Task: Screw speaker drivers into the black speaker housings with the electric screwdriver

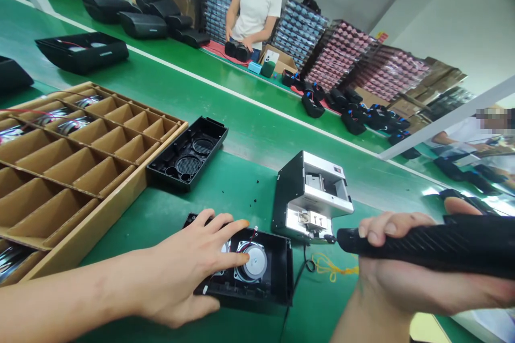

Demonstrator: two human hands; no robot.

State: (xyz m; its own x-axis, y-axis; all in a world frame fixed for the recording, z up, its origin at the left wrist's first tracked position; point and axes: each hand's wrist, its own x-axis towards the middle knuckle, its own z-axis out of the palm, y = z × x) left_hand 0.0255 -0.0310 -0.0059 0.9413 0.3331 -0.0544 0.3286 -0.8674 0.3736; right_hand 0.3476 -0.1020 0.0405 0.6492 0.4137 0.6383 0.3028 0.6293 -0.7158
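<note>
Left hand point(181, 268), fingers spread, rests on a black speaker housing point(282, 270); right hand point(396, 265) grips an electric screwdriver point(438, 241) near a screw feeder point(309, 198).

The open speaker housing point(277, 273) is coloured black, with red and white wires point(251, 238) seen inside. The power screwdriver point(426, 244) is black, patterned with fine diagonal ribs. The workbench mat point(241, 198) is green, edged by a white stripe point(257, 99), and the cardboard divider tray point(88, 220) is tan.
</note>
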